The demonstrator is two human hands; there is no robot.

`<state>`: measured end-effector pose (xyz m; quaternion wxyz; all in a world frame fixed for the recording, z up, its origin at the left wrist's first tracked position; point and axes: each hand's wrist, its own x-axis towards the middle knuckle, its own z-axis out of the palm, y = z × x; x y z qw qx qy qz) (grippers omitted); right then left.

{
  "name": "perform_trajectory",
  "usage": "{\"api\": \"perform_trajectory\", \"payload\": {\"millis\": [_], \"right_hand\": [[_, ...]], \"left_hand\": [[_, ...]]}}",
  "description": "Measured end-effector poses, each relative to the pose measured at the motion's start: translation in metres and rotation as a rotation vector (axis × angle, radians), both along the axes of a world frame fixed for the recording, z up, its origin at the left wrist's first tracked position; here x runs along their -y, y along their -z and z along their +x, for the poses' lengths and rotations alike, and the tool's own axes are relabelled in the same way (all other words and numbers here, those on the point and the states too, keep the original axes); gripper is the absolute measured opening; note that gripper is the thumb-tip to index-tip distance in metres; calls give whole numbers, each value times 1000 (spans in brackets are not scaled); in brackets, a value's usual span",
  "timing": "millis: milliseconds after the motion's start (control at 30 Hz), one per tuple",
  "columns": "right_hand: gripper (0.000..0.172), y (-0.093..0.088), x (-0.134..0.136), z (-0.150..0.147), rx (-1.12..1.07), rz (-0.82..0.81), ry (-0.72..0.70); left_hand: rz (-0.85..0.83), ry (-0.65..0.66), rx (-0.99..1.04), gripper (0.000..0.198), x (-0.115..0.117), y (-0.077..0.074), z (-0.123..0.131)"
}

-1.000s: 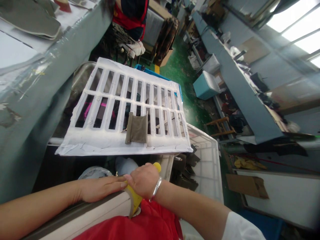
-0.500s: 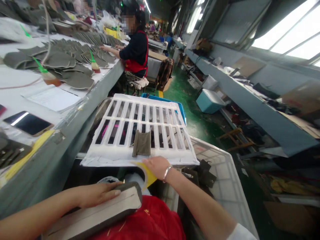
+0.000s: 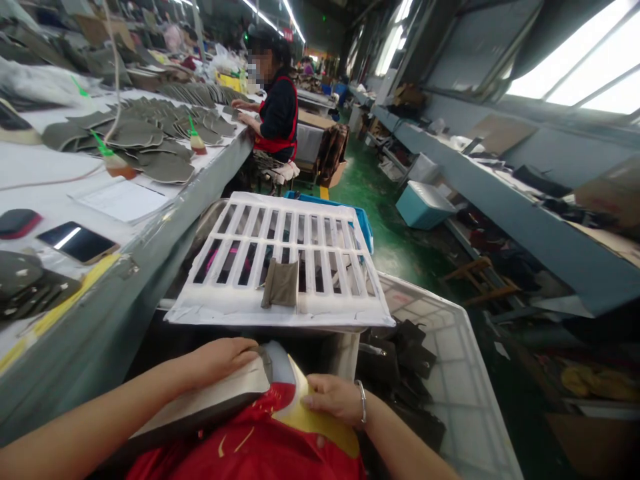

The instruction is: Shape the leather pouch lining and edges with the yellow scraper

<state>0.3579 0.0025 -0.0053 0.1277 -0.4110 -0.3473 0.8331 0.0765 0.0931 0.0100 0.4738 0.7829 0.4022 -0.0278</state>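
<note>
Green floor (image 3: 385,200), two hands (image 3: 337,400), one yellow piece (image 3: 305,418).

Floor (image 3: 385,250): green. Wall (image 3: 555,155): grey-blue. Windows (image 3: 595,67): bright, upper right. Ceiling strip lights (image 3: 293,20): lit. Left counter (image 3: 50,161): white-topped. Right counter (image 3: 540,247): long.

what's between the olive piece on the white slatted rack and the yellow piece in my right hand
The head view shows the front edge of the white slatted rack, then a dark gap, between the olive piece and the yellow piece.
</note>
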Motion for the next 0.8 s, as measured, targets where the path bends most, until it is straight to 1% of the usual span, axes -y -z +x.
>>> {"api": "perform_trajectory", "payload": {"millis": [67,167,200,233,300,367,433,533,600,667,800], "right_hand": [[56,-6,-6,-4,1,17,-104],[41,-14,-21,-10,191,210,-266],[35,-17,-26,-13,245,273,-314],[31,-21,-31,-15,284,324,-365],[29,-28,-40,-21,340,413,-467],[29,-33,-45,-27,391,478,-519],[28,-34,-48,-32,391,463,-526],[22,-29,-48,-37,279,315,-479],[20,-26,-48,-40,221,259,-460],[18,-26,-51,-44,205,253,-481],[12,-32,-61,-54,256,270,-589]], "left_hand": [[122,-56,-74,65,18,-3,1],[257,-4,-187,88,40,-5,9],[292,12,-224,93,45,-5,12],[324,18,-251,95,49,-4,15],[390,6,-262,91,53,0,19],[457,-11,-232,88,55,6,21],[530,-33,-197,85,57,10,20],[615,-59,-141,82,60,15,18],[630,-55,-120,81,61,16,18],[633,-40,-116,85,61,17,17],[663,-17,-101,93,59,20,14]]}}
